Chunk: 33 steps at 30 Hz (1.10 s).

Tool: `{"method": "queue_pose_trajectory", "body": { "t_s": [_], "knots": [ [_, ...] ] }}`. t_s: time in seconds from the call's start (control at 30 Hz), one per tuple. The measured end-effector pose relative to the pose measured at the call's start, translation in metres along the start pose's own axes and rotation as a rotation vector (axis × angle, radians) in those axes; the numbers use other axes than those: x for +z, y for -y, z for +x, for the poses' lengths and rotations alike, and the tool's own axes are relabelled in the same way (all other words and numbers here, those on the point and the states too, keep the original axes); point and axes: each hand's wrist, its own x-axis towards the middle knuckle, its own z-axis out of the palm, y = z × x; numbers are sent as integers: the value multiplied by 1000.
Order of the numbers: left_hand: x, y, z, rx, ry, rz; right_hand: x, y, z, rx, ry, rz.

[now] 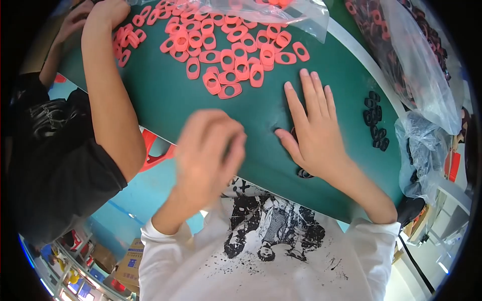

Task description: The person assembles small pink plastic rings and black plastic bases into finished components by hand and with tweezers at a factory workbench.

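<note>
My left hand (208, 150) is blurred above the table's near edge, its fingers curled in toward the thumb. Whatever it holds, if anything, cannot be made out. Palm down on the green tabletop (261, 113), my right hand (316, 133) lies with fingers stretched out and thumb spread. A small dark bit shows at its thumb tip, and part of something dark shows between thumb and palm. Beside the wrist sits a small black ring-like piece (304, 173), partly covered. Beyond both hands spread many flat coral-pink pieces (242, 69), each with an oval hole.
At the left, a co-worker's arm (110, 95) reaches over the table near more pink pieces (125, 39). Several small black pieces (375, 118) lie near the right rim. Clear plastic bags (419, 65) hang over the table's right side, and another plastic sheet (301, 15) covers the far edge.
</note>
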Motion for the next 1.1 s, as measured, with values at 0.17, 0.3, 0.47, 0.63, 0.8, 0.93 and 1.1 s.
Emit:
{"method": "queue_pose_trajectory", "body": {
  "t_s": [0.17,0.3,0.47,0.63,0.8,0.93,1.1],
  "knots": [
    [7,17,44,73,-36,173,-1,-12,-1,-6,133,-23],
    [25,14,60,138,34,233,1,-31,-3,66,82,-92],
    [34,15,66,207,67,328,-1,-39,-4,140,30,-176],
    [26,-10,53,274,248,162,-20,-49,-1,95,-33,62],
    [34,-18,31,89,311,-132,-18,-70,51,43,-254,319],
    [40,-13,30,3,172,38,-8,-87,78,8,-199,323],
    [43,-12,26,-2,180,40,-6,-88,71,5,-253,340]
  ]
}}
